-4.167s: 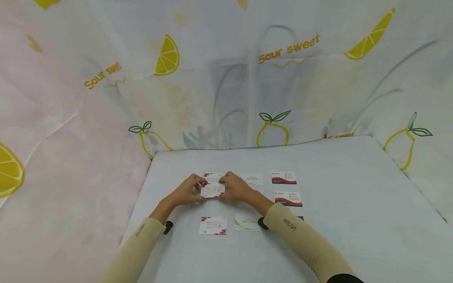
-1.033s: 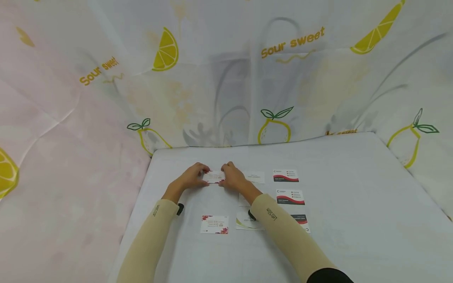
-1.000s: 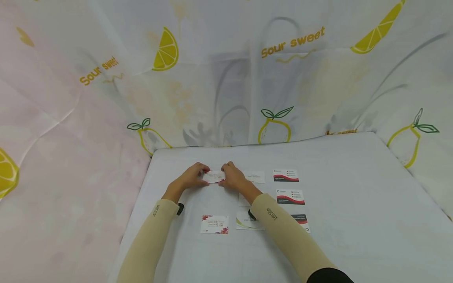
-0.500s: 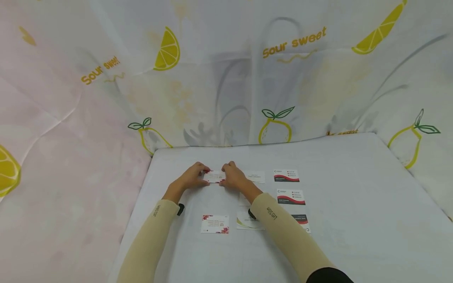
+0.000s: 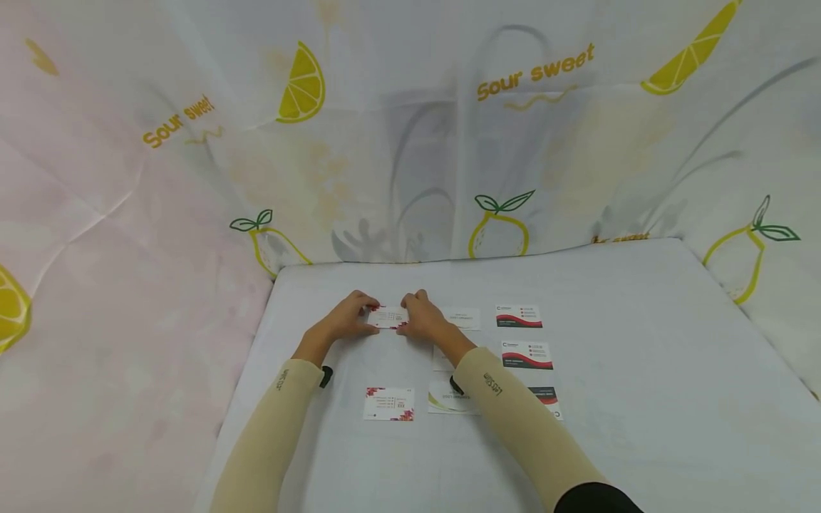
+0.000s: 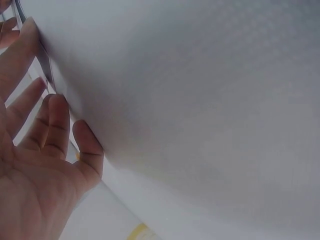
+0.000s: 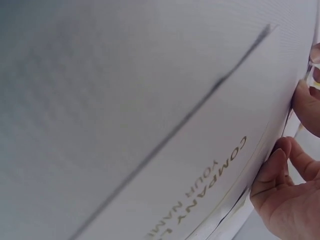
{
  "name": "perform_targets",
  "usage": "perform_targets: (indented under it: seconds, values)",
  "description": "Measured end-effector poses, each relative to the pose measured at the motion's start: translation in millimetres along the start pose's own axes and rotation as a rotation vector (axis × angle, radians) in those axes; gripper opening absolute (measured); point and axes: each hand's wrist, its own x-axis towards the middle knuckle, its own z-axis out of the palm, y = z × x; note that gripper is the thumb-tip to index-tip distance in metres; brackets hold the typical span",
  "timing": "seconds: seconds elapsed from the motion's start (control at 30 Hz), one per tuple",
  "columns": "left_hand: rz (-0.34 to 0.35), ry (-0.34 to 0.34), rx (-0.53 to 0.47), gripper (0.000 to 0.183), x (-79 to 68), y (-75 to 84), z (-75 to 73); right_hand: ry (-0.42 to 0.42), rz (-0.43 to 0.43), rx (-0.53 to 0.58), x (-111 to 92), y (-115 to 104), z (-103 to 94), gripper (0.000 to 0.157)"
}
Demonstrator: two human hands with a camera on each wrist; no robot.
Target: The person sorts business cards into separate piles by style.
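Between both hands, at the far end of the left column, lies a white business card (image 5: 388,318) with red floral corners. My left hand (image 5: 346,317) pinches its left end, thumb at the near edge and fingers at the far edge. On the opposite end my right hand (image 5: 425,318) grips it the same way. The left wrist view catches the card's thin edge (image 6: 44,65) beside the left thumb and fingers. Next to the right hand, a white company-logo card (image 7: 210,190) lies flat. A second floral card (image 5: 389,405) lies nearer on the table.
The middle column holds white cards with green curves, such as the near one (image 5: 449,399); my right arm partly covers them. Three red-and-black cards, including the middle one (image 5: 527,355), form the right column. A lemon-print cloth (image 5: 398,142) hangs behind the white table (image 5: 641,370).
Since the oldest frame, both hands have carried the floral card away from me to the far card's place; only one floral card shows there now. Over the last second the hands stay still.
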Motion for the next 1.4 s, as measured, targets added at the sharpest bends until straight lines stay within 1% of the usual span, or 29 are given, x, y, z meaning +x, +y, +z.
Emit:
perform_targets:
  seconds: [0.27,0.37,0.5,0.6,0.8,1.07,1.23,1.4]
  values:
    - [-0.017,-0.01,-0.024,0.058,-0.8,1.0,-0.5,0.0,0.013,0.033,-0.2,0.5,-1.2,0.059]
    - [-0.01,-0.013,-0.031,0.058,-0.1,0.7,-0.6,-0.001,0.024,0.047,-0.1,0.6,-2.3,0.059]
    - [-0.01,-0.014,-0.019,0.058,1.6,-0.3,-0.9,-0.004,0.031,0.05,0.9,1.0,-2.5,0.057]
    - [-0.032,-0.02,-0.018,0.058,2.5,-0.8,-1.3,-0.003,0.034,0.052,1.5,1.4,-2.3,0.057]
    - [-0.074,-0.03,-0.048,0.059,2.9,0.6,-1.2,0.008,0.027,0.057,1.4,2.1,-1.5,0.056]
    - [-0.023,-0.016,-0.028,0.055,1.0,-0.3,-2.7,0.008,0.037,0.076,0.6,0.9,-1.9,0.057]
    - [-0.008,-0.009,-0.032,0.052,-0.8,0.6,-3.7,0.008,0.047,0.075,1.7,2.7,-0.8,0.059]
    - [-0.015,-0.013,-0.043,0.05,-1.8,1.3,-3.4,-0.003,0.054,0.087,2.6,4.1,-0.6,0.06]
